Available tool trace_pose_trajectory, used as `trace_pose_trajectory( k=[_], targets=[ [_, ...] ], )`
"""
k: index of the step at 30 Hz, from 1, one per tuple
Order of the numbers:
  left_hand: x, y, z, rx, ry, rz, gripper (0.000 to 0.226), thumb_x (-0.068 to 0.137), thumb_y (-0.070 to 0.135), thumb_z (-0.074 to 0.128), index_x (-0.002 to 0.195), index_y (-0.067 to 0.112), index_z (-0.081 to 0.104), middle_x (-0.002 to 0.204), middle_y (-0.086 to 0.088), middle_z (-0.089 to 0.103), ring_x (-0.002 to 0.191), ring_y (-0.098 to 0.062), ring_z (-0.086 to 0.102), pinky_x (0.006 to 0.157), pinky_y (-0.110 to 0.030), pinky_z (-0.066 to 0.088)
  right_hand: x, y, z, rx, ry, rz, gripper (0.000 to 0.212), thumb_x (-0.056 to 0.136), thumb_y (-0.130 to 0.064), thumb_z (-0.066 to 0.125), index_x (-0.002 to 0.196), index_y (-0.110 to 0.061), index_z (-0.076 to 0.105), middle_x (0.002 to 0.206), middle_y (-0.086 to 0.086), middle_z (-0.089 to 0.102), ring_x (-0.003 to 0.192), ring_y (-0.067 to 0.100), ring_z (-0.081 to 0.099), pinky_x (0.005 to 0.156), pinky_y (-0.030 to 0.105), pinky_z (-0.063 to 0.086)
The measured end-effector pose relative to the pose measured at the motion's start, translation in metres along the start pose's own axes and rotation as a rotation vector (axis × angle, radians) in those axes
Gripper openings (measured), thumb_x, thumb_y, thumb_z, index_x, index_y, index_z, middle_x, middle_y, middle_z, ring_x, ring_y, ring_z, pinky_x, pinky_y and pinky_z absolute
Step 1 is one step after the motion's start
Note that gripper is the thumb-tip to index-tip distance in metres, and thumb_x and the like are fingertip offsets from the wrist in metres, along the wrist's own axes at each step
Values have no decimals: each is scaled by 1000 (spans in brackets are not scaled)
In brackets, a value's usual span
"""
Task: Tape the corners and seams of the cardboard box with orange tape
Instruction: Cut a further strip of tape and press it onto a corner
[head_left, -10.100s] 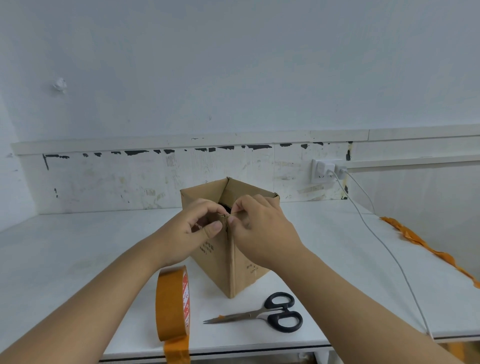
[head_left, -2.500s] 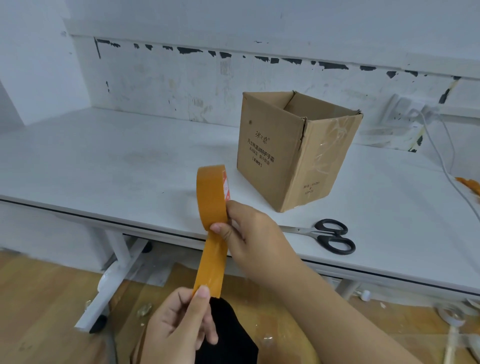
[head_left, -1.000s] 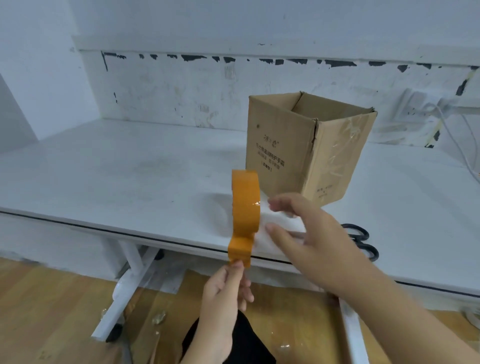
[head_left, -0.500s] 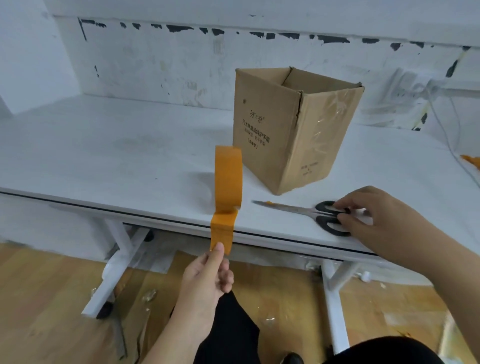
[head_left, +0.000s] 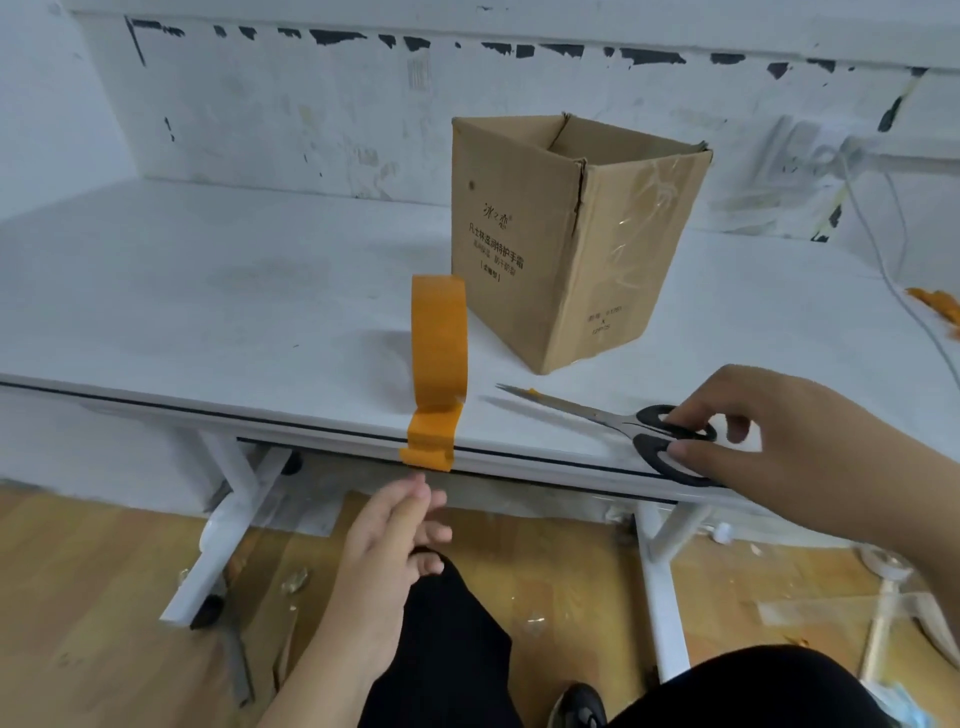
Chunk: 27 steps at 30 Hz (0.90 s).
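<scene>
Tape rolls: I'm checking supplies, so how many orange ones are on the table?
1. The orange tape roll stands on edge near the table's front edge, left of the cardboard box, its loose end hanging over the edge. Others may be out of view.

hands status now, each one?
Left hand: open, holding nothing, just below the tape tail.
Right hand: fingers curled on the scissors handles.

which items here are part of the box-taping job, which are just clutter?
In the job:
- cardboard box, open top
- orange tape roll, on edge, free end stuck over the table edge
- scissors, right hand at the handles
- left hand, holding nothing

Lying about:
- white cable
- orange tape scraps
</scene>
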<state>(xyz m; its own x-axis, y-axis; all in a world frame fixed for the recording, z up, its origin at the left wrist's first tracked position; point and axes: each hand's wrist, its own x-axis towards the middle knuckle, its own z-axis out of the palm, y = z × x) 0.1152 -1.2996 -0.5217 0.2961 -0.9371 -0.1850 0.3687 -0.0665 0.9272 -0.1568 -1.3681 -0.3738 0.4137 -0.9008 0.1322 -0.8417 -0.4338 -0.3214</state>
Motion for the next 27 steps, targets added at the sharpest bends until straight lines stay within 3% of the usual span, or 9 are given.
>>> trace_pose_trajectory(
  k=[3,7,12,15,22,27],
  targets=[
    [1,13,4,-16,-30,33,52,69,58,61,109,27,65,108,-1,71,78,-14,65,57,-28,48,-16,-5,-3,36,-65,-8,15,73,-55,54,86,-53,62,82,-30,60,71,-9,55,52,17,34],
    [6,29,17,-67,-27,9,66,61,74,66,102,22,66,91,-4,65,62,-10,58,48,-24,43,-28,-14,5,106,-191,-17,19,73,-54,54,92,-55,58,74,-22,65,60,-2,56,52,17,42],
    [9,27,20,-55,21,77,36,66,62,70,78,28,68,65,5,57,54,-9,55,48,-25,42,-32,-20,19,158,-239,-2,15,76,-52,55,91,-55,55,77,-24,64,61,1,56,61,15,45],
    [8,20,15,14,30,126,27,70,54,69,76,27,69,58,4,58,54,-10,55,49,-25,43,-32,-21,27,151,-270,31,13,78,-51,56,91,-52,56,80,-27,62,69,-2,58,64,15,46],
    [4,10,6,-63,-52,116,25,68,41,71,85,23,74,78,-2,69,57,-12,60,49,-22,48,-27,-25,35,175,-287,94,9,80,-49,54,88,-51,55,86,-33,60,75,-5,57,64,21,45],
    [0,7,4,-116,-75,105,12,81,20,62,83,20,74,80,-5,70,57,-13,60,48,-23,47,-25,-29,36,154,-328,120,5,83,-49,56,85,-44,56,85,-42,56,73,-12,55,56,13,41]
  ],
)
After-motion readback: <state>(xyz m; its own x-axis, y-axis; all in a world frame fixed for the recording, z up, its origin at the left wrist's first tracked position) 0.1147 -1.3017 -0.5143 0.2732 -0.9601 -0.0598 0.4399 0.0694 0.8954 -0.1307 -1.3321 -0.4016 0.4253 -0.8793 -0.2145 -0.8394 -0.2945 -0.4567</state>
